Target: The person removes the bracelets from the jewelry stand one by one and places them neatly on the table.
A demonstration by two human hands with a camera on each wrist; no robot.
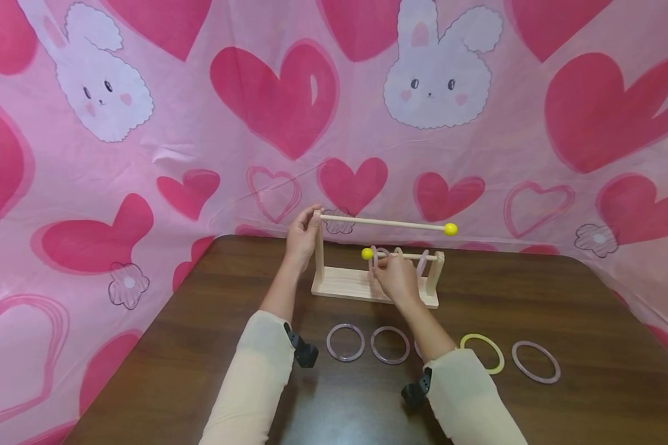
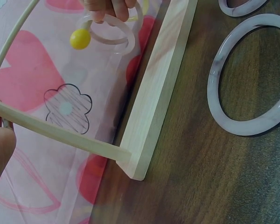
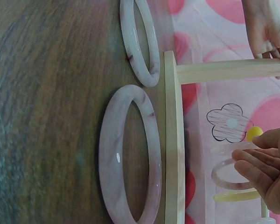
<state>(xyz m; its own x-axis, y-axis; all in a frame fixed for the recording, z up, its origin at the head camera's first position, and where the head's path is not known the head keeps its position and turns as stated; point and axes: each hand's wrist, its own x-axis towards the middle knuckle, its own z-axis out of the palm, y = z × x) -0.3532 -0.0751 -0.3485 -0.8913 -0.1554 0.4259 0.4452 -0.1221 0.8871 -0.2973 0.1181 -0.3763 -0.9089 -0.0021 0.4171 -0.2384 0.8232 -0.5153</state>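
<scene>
Right hand [image 1: 398, 279] pinched a pale marbled plastic-looking ring [image 3: 224, 149], probably light, stiff, slick, best taken edge-on; left hand [image 1: 302, 240] gripped the bare-wood stand [image 1: 342, 283] by its left post [image 1: 320, 250].

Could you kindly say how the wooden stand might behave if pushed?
The wooden stand seems rigid, with straight posts. It might tip, given its tall post and narrow base; the left hand holding that post may steady it.

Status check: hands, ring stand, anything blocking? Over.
Left hand gripping tall post of pale wooden stand. Right hand at pale marbled rings on lower wooden rod, grip unclear. Loose marbled rings in front, apparently not blocking.
</scene>
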